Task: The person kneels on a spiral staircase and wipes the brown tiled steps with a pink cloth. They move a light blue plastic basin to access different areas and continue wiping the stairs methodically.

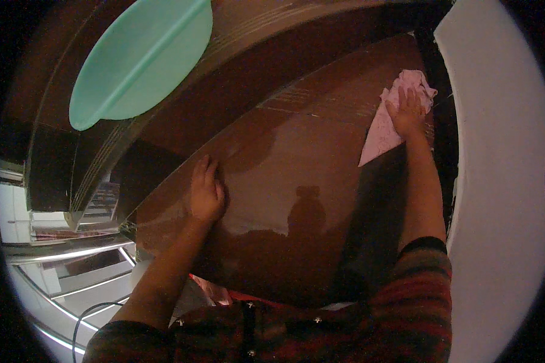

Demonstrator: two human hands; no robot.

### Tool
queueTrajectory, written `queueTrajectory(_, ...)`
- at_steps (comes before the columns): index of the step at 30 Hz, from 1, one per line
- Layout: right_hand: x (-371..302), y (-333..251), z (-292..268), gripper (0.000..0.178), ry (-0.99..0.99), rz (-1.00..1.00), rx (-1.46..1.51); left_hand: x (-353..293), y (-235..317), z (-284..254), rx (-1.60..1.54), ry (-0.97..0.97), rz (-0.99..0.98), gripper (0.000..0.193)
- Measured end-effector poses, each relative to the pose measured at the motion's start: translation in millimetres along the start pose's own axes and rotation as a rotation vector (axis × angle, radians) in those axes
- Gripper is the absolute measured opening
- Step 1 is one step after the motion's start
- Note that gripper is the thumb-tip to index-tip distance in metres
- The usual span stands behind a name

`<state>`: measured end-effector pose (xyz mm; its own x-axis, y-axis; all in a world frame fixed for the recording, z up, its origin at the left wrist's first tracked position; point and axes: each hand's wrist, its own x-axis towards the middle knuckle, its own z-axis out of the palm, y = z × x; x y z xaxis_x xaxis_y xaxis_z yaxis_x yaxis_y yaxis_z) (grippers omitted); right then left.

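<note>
A pink cloth (381, 132) lies partly bunched on the glossy brown surface (284, 157), at its far right. My right hand (408, 112) presses down on the cloth with its fingers spread over the crumpled part, while a flat corner of the cloth points toward me. My left hand (208, 192) rests at the surface's left edge, holding nothing that I can see. Its fingers are stretched out and point away from me.
A light green leaf-shaped tray (148, 63) is at the upper left, on a brown ledge. A white wall (496, 181) borders the right side. At lower left are a glass-and-metal frame (72, 284) and a dark cable (79, 323).
</note>
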<state>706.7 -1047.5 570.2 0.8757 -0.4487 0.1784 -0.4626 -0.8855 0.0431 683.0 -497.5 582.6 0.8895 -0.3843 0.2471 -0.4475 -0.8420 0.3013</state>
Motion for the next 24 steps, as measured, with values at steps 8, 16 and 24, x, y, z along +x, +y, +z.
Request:
queueTrajectory(8,-61,24,-9,0.067,0.039,-0.146,0.022,-2,-9,9,0.0,0.097,0.056,0.047)
queueTrajectory(16,-225,33,-34,0.064,-0.023,-0.177,0.152,-4,-14,17,0.025,0.089,-0.008,0.047)
queueTrajectory(24,-388,7,-94,0.072,-0.199,-0.189,0.151,-1,-21,15,0.025,0.086,0.002,0.045)
